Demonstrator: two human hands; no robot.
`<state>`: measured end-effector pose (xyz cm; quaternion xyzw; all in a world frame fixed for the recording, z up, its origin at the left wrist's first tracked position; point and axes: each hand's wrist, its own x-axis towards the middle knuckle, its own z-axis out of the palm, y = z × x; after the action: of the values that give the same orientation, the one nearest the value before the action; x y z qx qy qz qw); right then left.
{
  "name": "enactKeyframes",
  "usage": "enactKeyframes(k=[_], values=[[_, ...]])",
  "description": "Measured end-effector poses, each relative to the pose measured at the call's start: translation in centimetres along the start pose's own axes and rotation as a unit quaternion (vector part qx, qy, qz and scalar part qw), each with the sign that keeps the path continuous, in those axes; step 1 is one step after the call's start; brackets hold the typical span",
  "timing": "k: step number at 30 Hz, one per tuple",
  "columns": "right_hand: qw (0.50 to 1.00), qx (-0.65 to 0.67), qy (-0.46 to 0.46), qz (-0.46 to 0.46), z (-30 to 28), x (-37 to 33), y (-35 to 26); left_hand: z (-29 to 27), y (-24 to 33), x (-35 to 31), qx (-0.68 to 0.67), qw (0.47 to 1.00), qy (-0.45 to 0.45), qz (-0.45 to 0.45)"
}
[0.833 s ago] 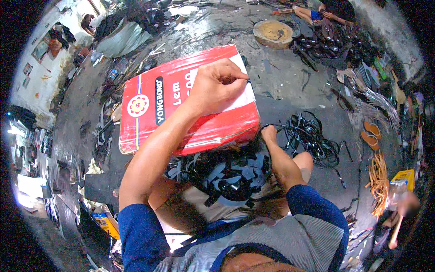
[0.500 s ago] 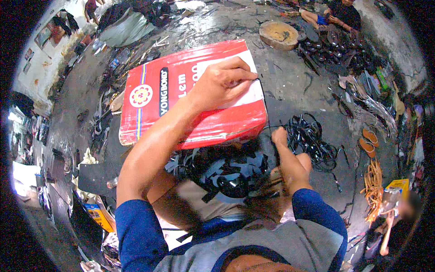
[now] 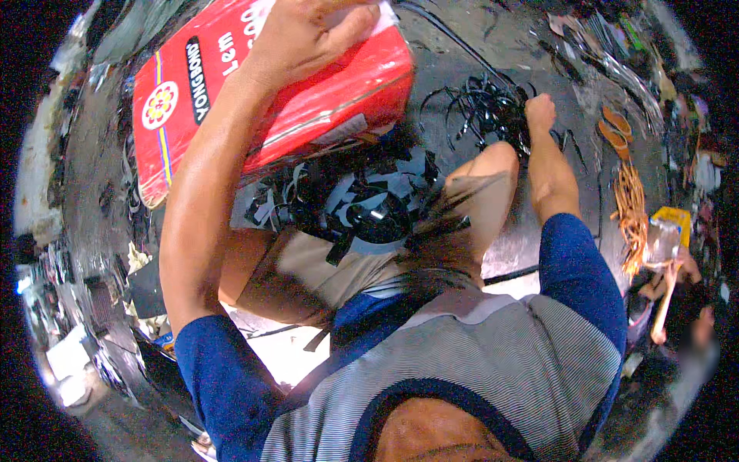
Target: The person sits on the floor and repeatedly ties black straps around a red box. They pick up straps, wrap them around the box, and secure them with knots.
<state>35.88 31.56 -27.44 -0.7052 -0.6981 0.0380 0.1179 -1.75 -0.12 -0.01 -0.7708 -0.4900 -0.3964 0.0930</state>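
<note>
While right fingers [image 3: 541, 108] clamp strip [image 3: 456, 37], left fingers [image 3: 356, 26] on box [image 3: 346, 85] edge, grip unclear, open floor [image 3: 440, 61] between

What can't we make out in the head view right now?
- Left hand, head view: partly cut off by the upper edge; what its fingertips pinch is unclear.
- Red box, head view: far end cut off by the upper edge; the left forearm covers part of its face.
- Right hand, head view: its back hides its grip.
- Black strap tangle, head view: overlapping loops hide most ends.
</note>
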Motion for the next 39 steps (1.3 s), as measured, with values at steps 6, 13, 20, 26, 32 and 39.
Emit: enactKeyframes(k=[6, 13, 20, 26, 32, 39], values=[[0.962, -0.129, 0.205, -0.124, -0.6, -6.4, -1.9, -0.1, 0.6, -0.4, -0.02, 0.999, 0.01, -0.047], [0.873, 0.004, -0.36, -0.329, 8.5, -22.9, -11.7, -0.3, 2.5, -1.0, 0.083, 0.996, 0.021, -0.027], [0.698, 0.183, -0.408, -0.559, 2.5, -27.6, -8.6, 0.6, 14.0, -6.5, -0.033, 0.993, -0.113, -0.014], [0.62, 0.238, -0.329, -0.672, -24.6, -25.6, -15.0, 0.7, 17.4, -7.9, -0.13, 0.93, -0.119, -0.322], [0.678, 0.309, -0.026, -0.666, -30.6, -27.3, -17.9, -5.8, 18.7, -5.1, 0.123, 0.961, 0.0, -0.246], [0.514, 0.538, -0.473, -0.472, -32.0, -29.2, -20.9, -11.1, 20.7, -3.4, -0.04, 0.947, -0.028, -0.317]])
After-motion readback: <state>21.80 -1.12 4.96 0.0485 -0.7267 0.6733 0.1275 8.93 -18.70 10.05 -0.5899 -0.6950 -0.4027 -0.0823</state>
